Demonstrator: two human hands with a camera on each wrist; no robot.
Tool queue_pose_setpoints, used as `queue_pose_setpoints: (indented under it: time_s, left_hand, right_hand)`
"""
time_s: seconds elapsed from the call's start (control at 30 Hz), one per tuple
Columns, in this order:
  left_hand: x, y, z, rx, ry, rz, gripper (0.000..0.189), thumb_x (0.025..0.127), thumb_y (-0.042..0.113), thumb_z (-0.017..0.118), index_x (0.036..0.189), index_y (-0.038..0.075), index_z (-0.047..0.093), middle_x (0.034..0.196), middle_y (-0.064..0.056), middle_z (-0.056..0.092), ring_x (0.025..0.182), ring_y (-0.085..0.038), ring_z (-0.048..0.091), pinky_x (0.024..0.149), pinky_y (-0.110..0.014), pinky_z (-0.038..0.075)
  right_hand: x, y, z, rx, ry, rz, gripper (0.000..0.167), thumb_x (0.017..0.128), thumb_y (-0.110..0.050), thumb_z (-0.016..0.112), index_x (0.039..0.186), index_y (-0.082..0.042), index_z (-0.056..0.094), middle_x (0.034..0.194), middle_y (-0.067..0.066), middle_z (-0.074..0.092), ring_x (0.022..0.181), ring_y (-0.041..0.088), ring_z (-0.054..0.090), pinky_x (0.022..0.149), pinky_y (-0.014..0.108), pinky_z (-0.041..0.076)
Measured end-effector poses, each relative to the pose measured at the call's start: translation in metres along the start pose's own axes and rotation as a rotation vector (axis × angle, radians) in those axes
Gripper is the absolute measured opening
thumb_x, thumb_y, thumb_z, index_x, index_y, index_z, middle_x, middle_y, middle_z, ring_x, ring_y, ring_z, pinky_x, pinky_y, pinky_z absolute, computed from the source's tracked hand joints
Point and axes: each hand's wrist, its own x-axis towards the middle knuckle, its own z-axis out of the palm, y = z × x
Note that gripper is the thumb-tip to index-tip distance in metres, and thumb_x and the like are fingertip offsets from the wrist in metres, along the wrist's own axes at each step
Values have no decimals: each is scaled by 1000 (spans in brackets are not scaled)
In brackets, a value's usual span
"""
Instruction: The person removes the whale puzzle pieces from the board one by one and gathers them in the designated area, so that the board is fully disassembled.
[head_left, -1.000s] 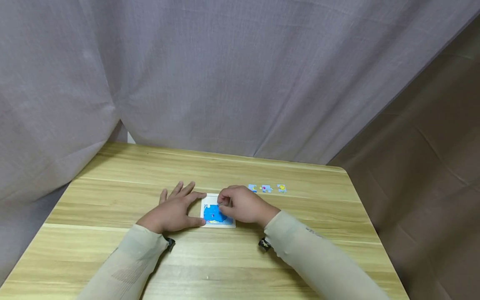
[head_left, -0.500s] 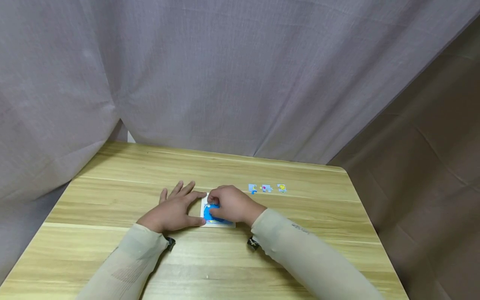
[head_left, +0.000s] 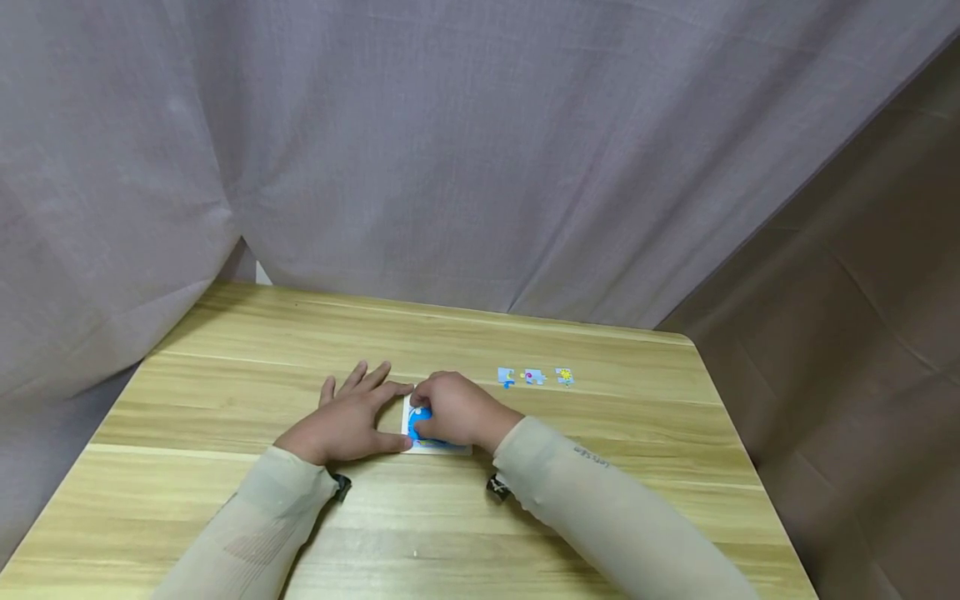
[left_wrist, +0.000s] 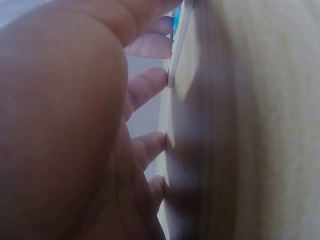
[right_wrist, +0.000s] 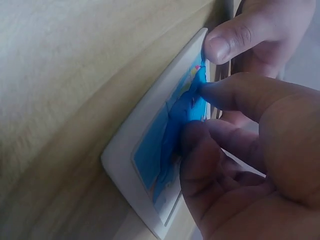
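The right hand [head_left: 463, 408] has shifted from the right part of the square, white-bordered puzzle tray [right_wrist: 122, 150] towards its left, over the bright-blue printed picture [right_wrist: 172, 125] inside; this looks like adjusting seated pieces. Its fingers are bent against the picture; whether they pinch a piece cannot be told. The left hand [head_left: 345, 427] has its fingers spread wide, two touching the tray's left edge without gripping. Three flat, pale-blue jigsaw pieces [head_left: 534, 377] lie beyond the tray, rightward, not yet fitted.

The left hand [head_left: 341, 425] blocks one side of the puzzle tray [right_wrist: 125, 150], the right hand [head_left: 461, 412] covers the other; three loose pieces [head_left: 534, 377] lie beyond the right hand, while bare table [head_left: 420, 517] opens between the sleeves [head_left: 247, 517].
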Motion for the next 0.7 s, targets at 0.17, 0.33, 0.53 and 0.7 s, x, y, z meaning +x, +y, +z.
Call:
queue_pose_setpoints:
  time_s: [0.17,0.33,0.53,0.7]
  left_hand:
    - [0,0,0,0,1,0,84,94,68,83,168,43,50,190,-12,17,176,-49,0,128,-87,-4]
    - [1,0,0,6,3,1,84,94,67,83,168,41,51,190,-12,18,176,-49,0,128,-88,-4]
    - [1,1,0,9,3,3,85,94,67,83,168,39,51,190,-13,18,176,-50,0,127,-88,-4]
    - [0,1,0,7,4,0,85,94,67,83,168,40,51,189,-13,19,176,-49,0,128,-88,-4]
  right_hand:
    - [-2,-2,1,13,11,6,31,99,-24,84,128,-11,82,123,0,80,109,13,70,102,32,60]
    - [-4,1,3,36,26,-6,29,100,-24,85,125,-12,80,121,0,77,106,13,68,101,32,60]
    - [-7,6,7,64,41,-14,25,100,-24,84,122,-15,78,113,-2,72,101,11,63,98,31,57]
    - [-7,9,9,83,43,-16,25,100,-23,84,123,-16,76,112,-4,70,102,10,62,98,30,57]
